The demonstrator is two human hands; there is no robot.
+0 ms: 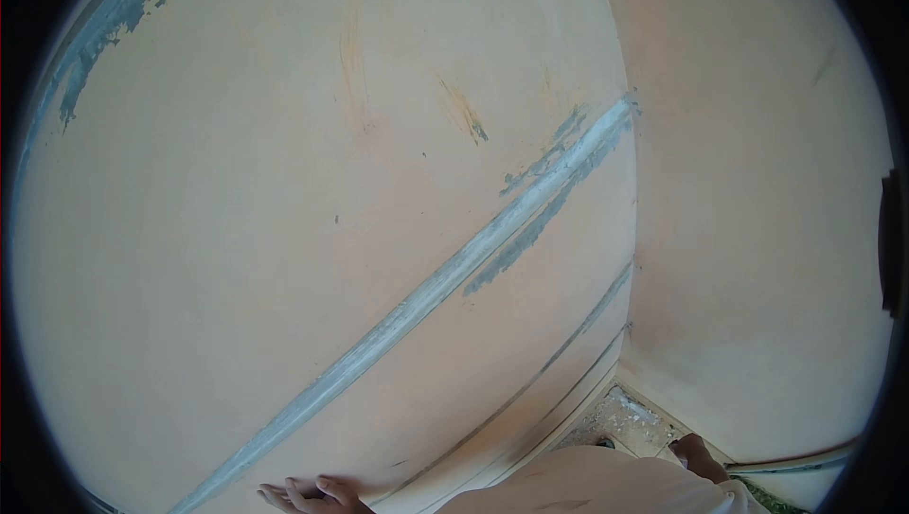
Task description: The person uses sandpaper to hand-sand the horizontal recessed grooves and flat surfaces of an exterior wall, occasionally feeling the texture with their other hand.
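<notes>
My left hand (317,497) is at the bottom edge, left of centre, palm partly up and fingers apart, with nothing in it. It is beside a large pale wall (284,230), below a long grey-white strip (407,310) that runs diagonally across it. Dark skin, apparently my right hand (693,453), shows small and dim at the lower right beyond my light shirt (587,481); its fingers and anything in them cannot be made out.
Grey smears (521,249) flank the strip, and yellowish marks (459,107) are above it. A second wall (748,183) meets the first at a corner. Pale debris (625,412) lies on the floor below. Some green (767,497) shows at the lower right.
</notes>
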